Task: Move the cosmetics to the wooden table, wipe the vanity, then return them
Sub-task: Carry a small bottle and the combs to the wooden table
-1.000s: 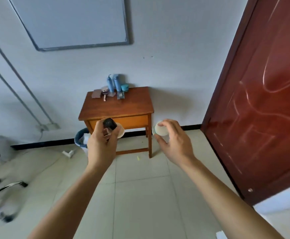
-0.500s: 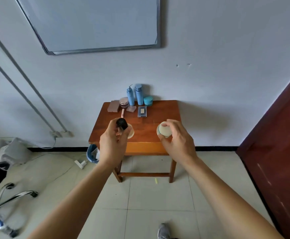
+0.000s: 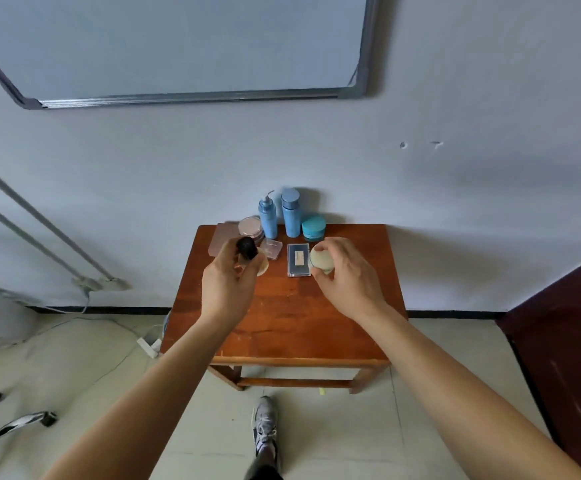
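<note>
Both hands over the wooden desk [image 3: 282,327], each carrying cosmetics. Left hand [image 3: 228,289] is wrapped around a small bottle with a black cap [image 3: 247,247]; cap sticks out above the fingers, and a pale round item [image 3: 263,268] shows at the right edge of the same grip, can't tell what it is. Right hand [image 3: 346,275] is curled over a round cream-coloured compact [image 3: 321,259], fingers on top, thumb below. Both held above the desk's back half, can't tell if either touches the surface. Already on the desk, in a cluster along the wall edge: blue pump bottle [image 3: 268,218] and taller blue bottle [image 3: 291,213] upright side by side, teal jar [image 3: 313,227] just right of them, pink round compact [image 3: 250,227] left of the pump bottle, brownish flat palette [image 3: 222,237] further left, partly behind the left hand. In front of those: a small clear case [image 3: 271,248] and a dark rectangular case [image 3: 298,260] lying flat between the two hands. Front half of the desk is bare wood. One sneaker [image 3: 265,424] on the tiled floor [image 3: 334,438] in front of the desk. Whiteboard [image 3: 178,43] on the wall above, dark red door [image 3: 566,358] at right, chair base [image 3: 12,424] bottom left.
</note>
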The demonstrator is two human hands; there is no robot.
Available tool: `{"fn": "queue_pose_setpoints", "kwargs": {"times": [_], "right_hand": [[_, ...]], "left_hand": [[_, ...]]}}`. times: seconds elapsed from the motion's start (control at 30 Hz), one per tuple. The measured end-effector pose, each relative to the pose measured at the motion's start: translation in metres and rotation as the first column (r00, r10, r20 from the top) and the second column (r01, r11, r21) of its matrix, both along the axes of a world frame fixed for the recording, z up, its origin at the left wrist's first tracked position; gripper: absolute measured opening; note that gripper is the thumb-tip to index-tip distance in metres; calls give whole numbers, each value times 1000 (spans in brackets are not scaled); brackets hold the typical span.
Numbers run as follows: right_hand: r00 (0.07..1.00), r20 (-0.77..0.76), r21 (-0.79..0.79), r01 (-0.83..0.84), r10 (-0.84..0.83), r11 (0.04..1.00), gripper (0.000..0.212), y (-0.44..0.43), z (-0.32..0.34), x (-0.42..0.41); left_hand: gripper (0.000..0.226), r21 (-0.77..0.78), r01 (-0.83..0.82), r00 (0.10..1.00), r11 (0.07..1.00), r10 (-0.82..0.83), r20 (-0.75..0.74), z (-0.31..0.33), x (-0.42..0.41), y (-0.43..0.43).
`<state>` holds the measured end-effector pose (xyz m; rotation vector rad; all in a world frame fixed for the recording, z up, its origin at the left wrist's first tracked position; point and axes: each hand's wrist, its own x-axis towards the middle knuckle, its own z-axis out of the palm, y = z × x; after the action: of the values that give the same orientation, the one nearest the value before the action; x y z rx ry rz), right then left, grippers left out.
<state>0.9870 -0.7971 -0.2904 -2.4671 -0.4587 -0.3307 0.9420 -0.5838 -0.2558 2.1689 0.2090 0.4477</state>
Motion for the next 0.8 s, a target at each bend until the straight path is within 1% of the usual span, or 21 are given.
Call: {"fn": "queue_pose_setpoints", "kwargs": {"times": [0.07, 0.17, 0.27, 0.4, 0.53, 0.7, 0.8], "right_hand": [[998, -52, -30, 28, -30, 999, 41, 11, -19, 23], [983, -147, -63, 104, -112, 993, 43, 23, -43, 50], [948, -244, -97, 184, -202, 978, 49, 33, -66, 73], [905, -324, -153, 238, -276, 959, 59, 40, -88, 89], [869, -379, -204, 257, -318, 945, 59, 39, -109, 105], [837, -446, -218, 240, -316, 946, 60, 39, -134, 136], [839, -465, -199, 212, -283, 957, 57, 37, -149, 151]], "left_hand": [[23, 11, 24, 999, 1000, -24, -42, -23, 33, 15], [24, 0, 91, 985, 996, -90, -146, -57, 79, 32], [24, -21, 183, 952, 983, -182, -246, -88, 117, 46], [21, -60, 264, 891, 963, -267, -366, -120, 144, 56], [24, -86, 317, 844, 945, -322, -428, -145, 164, 60], [22, -87, 297, 831, 951, -303, -466, -169, 181, 59], [27, -76, 278, 837, 958, -280, -470, -175, 186, 55]]}}
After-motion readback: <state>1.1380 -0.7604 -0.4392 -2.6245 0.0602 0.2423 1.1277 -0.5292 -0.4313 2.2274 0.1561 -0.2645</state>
